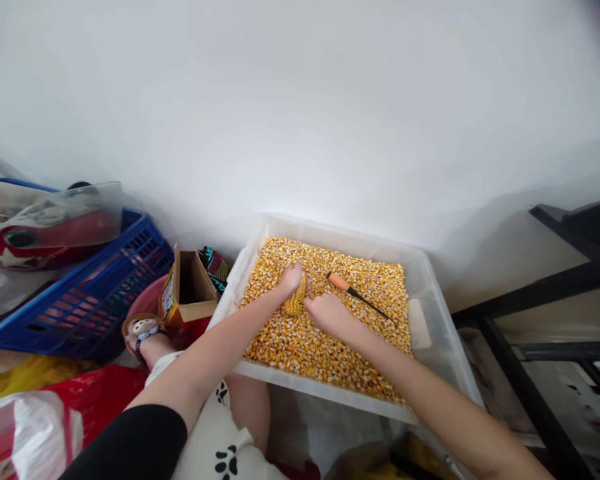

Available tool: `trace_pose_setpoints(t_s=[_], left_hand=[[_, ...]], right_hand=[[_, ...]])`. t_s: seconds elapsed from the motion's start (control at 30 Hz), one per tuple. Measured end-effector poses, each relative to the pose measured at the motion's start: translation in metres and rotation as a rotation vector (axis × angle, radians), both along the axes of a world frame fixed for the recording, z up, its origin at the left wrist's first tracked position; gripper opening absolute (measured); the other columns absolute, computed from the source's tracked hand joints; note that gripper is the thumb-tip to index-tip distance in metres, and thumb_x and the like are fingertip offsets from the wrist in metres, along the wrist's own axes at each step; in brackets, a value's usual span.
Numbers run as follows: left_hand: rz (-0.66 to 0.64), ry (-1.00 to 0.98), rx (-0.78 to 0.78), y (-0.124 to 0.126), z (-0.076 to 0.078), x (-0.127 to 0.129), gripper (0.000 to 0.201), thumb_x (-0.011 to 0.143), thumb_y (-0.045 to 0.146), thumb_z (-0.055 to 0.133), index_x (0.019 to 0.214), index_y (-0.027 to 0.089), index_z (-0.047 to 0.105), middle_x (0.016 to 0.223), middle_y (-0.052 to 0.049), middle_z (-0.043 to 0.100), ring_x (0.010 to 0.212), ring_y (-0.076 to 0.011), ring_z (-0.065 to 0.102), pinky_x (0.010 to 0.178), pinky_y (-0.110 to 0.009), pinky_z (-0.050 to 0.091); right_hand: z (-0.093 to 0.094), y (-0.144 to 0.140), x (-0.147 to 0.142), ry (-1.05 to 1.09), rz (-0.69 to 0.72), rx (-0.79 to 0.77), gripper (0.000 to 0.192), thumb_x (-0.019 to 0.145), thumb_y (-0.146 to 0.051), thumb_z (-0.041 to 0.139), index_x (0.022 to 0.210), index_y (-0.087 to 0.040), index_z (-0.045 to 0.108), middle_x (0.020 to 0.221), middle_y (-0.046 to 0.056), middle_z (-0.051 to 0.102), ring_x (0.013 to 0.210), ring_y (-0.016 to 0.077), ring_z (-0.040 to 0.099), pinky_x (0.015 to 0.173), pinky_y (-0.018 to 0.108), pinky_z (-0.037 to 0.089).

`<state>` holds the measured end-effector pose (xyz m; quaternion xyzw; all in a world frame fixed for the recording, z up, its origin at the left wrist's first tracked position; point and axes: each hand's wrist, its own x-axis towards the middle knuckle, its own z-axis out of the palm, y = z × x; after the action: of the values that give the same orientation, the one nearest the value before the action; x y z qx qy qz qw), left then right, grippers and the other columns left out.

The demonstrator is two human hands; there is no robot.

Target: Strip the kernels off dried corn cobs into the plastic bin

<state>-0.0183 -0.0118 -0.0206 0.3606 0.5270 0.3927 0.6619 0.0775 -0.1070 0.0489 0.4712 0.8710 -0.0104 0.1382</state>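
Nearest the camera, a black sleeve [130, 443] covered the person's left upper arm above a white cloth with black paw prints [220, 447] across the lap. Both bare forearms reached forward over the near rim of a translucent plastic tub [433, 283] that sat on the floor against a white wall [300, 100].

The tub was filled with loose yellow corn kernels [300, 343]. In the middle of it, the left hand [291, 277] gripped the far end of a corn cob [295, 300], fingers curled shut around it. The right hand [329, 313] closed on the cob's near end, fingers wrapped tight, so the cob lay held between both hands just above the kernels. Just beyond the right hand, an orange-handled tool with a thin dark shaft [353, 292] lay on the kernels, untouched.

To the left of the tub stood an open cardboard box [190, 293] inside a red basin [147, 303], with a sandalled foot [143, 330] beside it. Farther left sat a blue plastic crate [95, 293] holding bagged items. At the right, a black metal frame [555, 293] stood near the wall.
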Motion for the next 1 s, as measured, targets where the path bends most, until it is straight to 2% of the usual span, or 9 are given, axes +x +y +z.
trace_pose_setpoints(t_s=[0.13,0.43,0.6,0.7,0.8,1.0], left_hand=[[0.043,0.012,-0.002,0.0,-0.004,0.001,0.047,0.083,0.05,0.027,0.054,0.018,0.044,0.038,-0.001,0.045,0.033,-0.0148,0.046,0.04,-0.028,0.04],[0.008,0.171,0.055,0.003,-0.013,0.001,0.051,0.083,0.049,0.021,0.049,0.019,0.044,0.038,-0.003,0.047,0.036,-0.0145,0.048,0.044,-0.027,0.041],[-0.118,0.361,0.298,-0.002,-0.013,0.003,0.055,0.083,0.05,0.023,0.048,0.017,0.05,0.044,-0.003,0.052,0.047,-0.0143,0.052,0.055,-0.026,0.042],[-0.207,0.396,0.392,-0.006,-0.009,0.005,0.051,0.082,0.05,0.028,0.05,0.016,0.052,0.047,-0.003,0.053,0.051,-0.0142,0.053,0.058,-0.025,0.041],[-0.237,0.339,0.352,-0.008,0.0,0.004,0.048,0.082,0.047,0.031,0.051,0.016,0.052,0.046,-0.002,0.052,0.05,-0.0136,0.052,0.057,-0.025,0.042],[-0.173,0.077,0.05,-0.006,0.017,-0.007,0.044,0.085,0.04,0.025,0.053,0.018,0.046,0.041,-0.002,0.049,0.039,-0.0145,0.047,0.048,-0.029,0.042]], right_hand=[[-0.005,-0.003,-0.006,0.001,-0.034,-0.004,0.022,0.081,-0.009,0.038,0.091,-0.012,0.057,0.078,0.014,0.066,0.076,0.0222,0.063,0.065,0.029,0.045],[-0.011,0.012,0.003,0.135,-0.057,-0.035,0.027,0.084,-0.021,0.038,0.085,-0.014,0.064,0.082,0.013,0.067,0.074,0.0208,0.062,0.064,0.027,0.04],[-0.012,0.027,0.018,0.259,0.035,-0.153,0.021,0.08,-0.024,0.048,0.076,-0.015,0.067,0.077,0.008,0.068,0.068,0.0162,0.06,0.059,0.024,0.035],[-0.016,0.032,0.026,0.331,0.056,-0.213,0.022,0.08,-0.028,0.049,0.076,-0.016,0.067,0.075,0.006,0.068,0.064,0.014,0.058,0.055,0.022,0.032],[-0.017,0.033,0.03,0.342,0.055,-0.215,0.022,0.08,-0.029,0.05,0.076,-0.016,0.067,0.075,0.005,0.067,0.064,0.0135,0.057,0.055,0.022,0.031],[-0.011,0.028,0.03,0.323,0.024,-0.166,0.03,0.084,-0.034,0.043,0.076,-0.016,0.065,0.072,0.005,0.066,0.061,0.0127,0.055,0.055,0.023,0.03]])
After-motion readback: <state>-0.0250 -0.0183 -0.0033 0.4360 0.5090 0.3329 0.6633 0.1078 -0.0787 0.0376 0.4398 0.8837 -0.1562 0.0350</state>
